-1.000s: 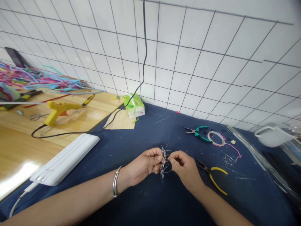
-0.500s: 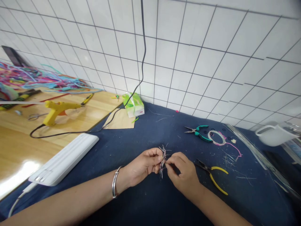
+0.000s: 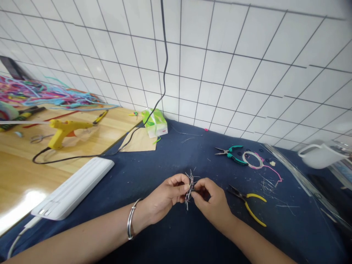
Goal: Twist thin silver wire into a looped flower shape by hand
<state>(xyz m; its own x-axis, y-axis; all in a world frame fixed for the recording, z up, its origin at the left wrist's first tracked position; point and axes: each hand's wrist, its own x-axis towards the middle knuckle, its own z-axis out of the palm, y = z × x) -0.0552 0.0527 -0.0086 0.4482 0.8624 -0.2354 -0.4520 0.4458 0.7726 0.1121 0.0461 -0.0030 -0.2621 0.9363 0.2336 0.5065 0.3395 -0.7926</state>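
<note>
My left hand [image 3: 172, 192] pinches a small bundle of thin silvery wires [image 3: 189, 196] between thumb and fingers, held above the dark blue cloth [image 3: 165, 234]. Loose wire ends stick out of the bundle at its top and bottom, with some darker, pinkish bits along its middle. From the other side, my right hand [image 3: 211, 200] has thumb and forefinger closed at the bundle's edge. Whatever lies between those fingertips is too small to make out. Just right of this hand rest pliers with yellow handles [image 3: 254, 209], their jaws pointing left.
Green-handled pliers [image 3: 232, 154] lie near a coil [image 3: 253, 160] with a pink strand, beside scattered wire offcuts [image 3: 271, 185]. A white mug [image 3: 321, 157] stands far right. On the left are a white power bank [image 3: 74, 187], a yellow glue gun [image 3: 62, 132] and a tissue pack [image 3: 156, 126].
My right hand has moved slightly left, bringing its fingertips closer against the wire bundle. My left hand keeps its hold, and the whole view has shifted a little.
</note>
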